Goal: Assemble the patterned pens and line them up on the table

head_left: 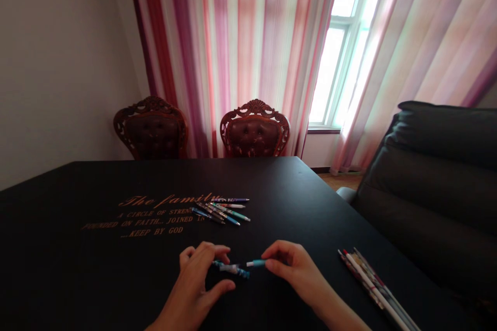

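Note:
My right hand (pixel 289 264) pinches a short light-blue pen part (pixel 256 263) with a whitish end between thumb and fingers. That end points left. Close by, my left hand (pixel 204 274) has its thumb and fingers apart around some blue patterned and clear pen pieces (pixel 233 269). These pieces look slightly blurred, and the fingers partly hide their left end. I see no clear grip of the left hand on them. A small gap separates the pieces from the light-blue part.
Several patterned pens (pixel 223 210) lie in a loose pile farther back on the black table (pixel 272 181), partly over its gold lettering. A bundle of long, thin pens or sticks (pixel 375 287) lies at the right. Two carved chairs (pixel 255 129) stand behind, and a dark leather seat (pixel 435 176) is at right.

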A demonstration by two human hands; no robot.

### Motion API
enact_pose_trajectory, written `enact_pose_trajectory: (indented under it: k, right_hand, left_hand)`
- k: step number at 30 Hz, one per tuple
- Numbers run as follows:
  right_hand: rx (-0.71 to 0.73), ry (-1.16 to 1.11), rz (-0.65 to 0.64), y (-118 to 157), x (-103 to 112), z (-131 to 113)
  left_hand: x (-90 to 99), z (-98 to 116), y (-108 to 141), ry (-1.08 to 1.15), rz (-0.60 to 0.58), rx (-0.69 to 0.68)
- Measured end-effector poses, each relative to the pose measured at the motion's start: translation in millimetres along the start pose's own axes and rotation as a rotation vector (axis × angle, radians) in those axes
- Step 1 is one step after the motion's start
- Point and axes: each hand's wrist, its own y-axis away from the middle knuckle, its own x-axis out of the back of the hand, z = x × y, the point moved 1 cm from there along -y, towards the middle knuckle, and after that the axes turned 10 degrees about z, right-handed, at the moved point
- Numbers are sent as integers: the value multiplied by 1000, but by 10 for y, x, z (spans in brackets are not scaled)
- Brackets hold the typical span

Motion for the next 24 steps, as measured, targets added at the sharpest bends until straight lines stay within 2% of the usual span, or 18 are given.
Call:
enact_pose_trajectory:
  k: [5, 7, 11, 16, 24]
  right_hand:
    - [-24, -140, 27, -78, 171, -6]
    - [-19, -122, 53, -101, 232, -12]
    - [-16, -70, 110, -135, 317, -15]
    - [2, -36, 138, -167, 377, 21]
    - [29, -14, 87, -175, 377, 39]
  left_hand:
    - [-34, -193, -42, -131, -24, 27]
    - [-38, -233, -49, -126, -41, 53]
    - [6, -281, -78, -87, -1, 145]
    - [78, -289, -137, -40, 12, 250]
    - [102, -244, -160, -9, 4, 273]
